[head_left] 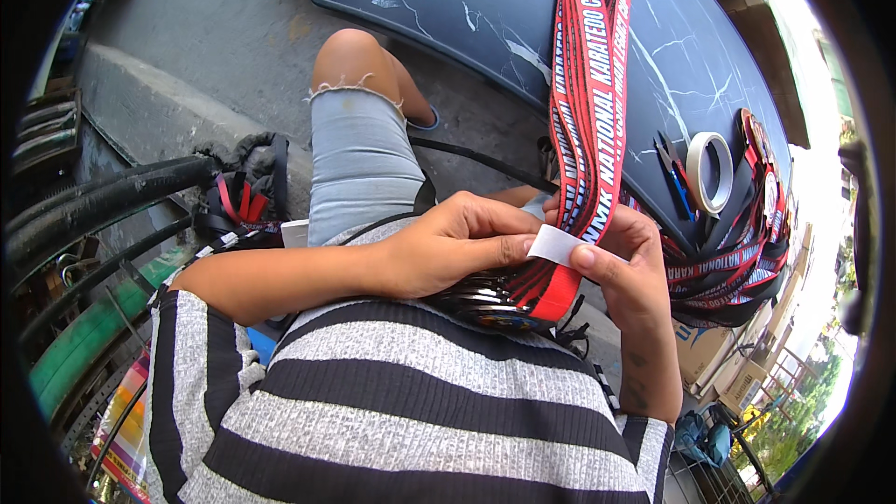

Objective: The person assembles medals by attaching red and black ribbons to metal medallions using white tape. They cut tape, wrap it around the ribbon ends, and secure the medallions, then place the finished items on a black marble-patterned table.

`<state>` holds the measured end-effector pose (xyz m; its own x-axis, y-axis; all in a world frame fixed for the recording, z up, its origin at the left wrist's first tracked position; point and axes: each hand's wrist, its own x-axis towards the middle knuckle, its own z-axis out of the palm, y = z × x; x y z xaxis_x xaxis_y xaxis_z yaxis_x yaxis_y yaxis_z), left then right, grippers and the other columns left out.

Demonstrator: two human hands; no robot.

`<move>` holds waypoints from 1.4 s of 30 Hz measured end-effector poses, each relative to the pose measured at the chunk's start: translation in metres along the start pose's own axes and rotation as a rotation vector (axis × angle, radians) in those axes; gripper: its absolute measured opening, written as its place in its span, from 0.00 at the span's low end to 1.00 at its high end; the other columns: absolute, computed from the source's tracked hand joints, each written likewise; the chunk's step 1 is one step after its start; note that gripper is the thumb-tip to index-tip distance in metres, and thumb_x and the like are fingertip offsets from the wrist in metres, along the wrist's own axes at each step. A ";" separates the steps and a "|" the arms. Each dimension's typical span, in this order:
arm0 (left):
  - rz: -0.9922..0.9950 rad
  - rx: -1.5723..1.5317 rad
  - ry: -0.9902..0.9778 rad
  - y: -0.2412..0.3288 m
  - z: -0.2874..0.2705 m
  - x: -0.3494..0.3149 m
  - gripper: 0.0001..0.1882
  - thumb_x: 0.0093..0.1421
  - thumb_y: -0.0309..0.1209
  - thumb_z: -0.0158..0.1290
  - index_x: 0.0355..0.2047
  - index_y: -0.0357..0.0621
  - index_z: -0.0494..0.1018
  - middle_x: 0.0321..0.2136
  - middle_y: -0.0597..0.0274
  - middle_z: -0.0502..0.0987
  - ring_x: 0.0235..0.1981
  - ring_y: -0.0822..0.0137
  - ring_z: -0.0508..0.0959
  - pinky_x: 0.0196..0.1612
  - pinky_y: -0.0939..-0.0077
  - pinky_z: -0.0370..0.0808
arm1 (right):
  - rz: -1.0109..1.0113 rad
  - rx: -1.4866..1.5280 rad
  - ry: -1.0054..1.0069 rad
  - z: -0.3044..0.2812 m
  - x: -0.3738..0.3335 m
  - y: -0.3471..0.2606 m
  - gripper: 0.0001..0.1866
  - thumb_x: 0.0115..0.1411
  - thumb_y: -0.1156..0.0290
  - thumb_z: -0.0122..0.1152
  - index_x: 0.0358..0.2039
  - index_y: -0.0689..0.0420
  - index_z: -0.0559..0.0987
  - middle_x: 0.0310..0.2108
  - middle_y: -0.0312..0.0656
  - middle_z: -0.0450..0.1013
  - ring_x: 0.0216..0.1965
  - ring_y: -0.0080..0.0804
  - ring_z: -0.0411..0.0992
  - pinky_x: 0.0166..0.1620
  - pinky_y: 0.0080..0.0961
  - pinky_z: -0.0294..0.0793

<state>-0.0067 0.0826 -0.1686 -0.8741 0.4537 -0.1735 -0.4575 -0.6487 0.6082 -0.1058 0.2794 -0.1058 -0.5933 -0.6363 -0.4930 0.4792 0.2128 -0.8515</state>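
- Two bare hands work in front of your shirt [411, 392], either side of a bundle of red-and-black ribbons [592, 103].
- Your left hand [467, 235] comes in from the left, its thumb pressing the left end of a white strip [553, 245], fingers curled in.
- Your right hand [631, 261] pinches the right end under its thumb; what its other fingers grip behind the ribbons, I cannot tell.
- Here's the key line: the strip lies right between your thumbs, long axis left to right, crossing ribbons that run away from you onto the table [504, 0]; neither hand is nearer.
- Medals [485, 302] sit just below the strip, close to your shirt.
- A tape roll [694, 175] rests over to the right, well apart.
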 end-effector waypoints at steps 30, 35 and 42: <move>0.264 0.066 0.279 -0.001 0.016 0.000 0.06 0.65 0.27 0.56 0.35 0.41 0.69 0.32 0.70 0.76 0.35 0.83 0.75 0.39 0.87 0.71 | -0.182 0.134 0.127 0.023 -0.010 0.020 0.16 0.56 0.75 0.68 0.45 0.64 0.78 0.38 0.39 0.79 0.40 0.20 0.75 0.48 0.20 0.73; 0.181 -0.101 0.275 -0.001 0.014 0.000 0.06 0.64 0.28 0.57 0.35 0.40 0.72 0.32 0.66 0.79 0.34 0.82 0.77 0.38 0.87 0.73 | -0.132 0.140 0.100 0.020 -0.010 0.020 0.17 0.56 0.73 0.70 0.45 0.64 0.78 0.38 0.40 0.79 0.40 0.21 0.76 0.48 0.21 0.74; 0.031 -0.062 0.266 0.006 0.013 -0.001 0.07 0.63 0.29 0.59 0.34 0.39 0.72 0.29 0.67 0.77 0.30 0.81 0.75 0.34 0.86 0.71 | -0.110 0.142 0.062 0.015 -0.015 0.013 0.18 0.55 0.72 0.71 0.45 0.64 0.79 0.39 0.41 0.79 0.41 0.24 0.77 0.50 0.25 0.74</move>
<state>-0.0062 0.0858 -0.1548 -0.8961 0.2621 -0.3582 -0.4320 -0.6998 0.5688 -0.0807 0.2804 -0.1064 -0.6838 -0.6024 -0.4117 0.4929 0.0347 -0.8694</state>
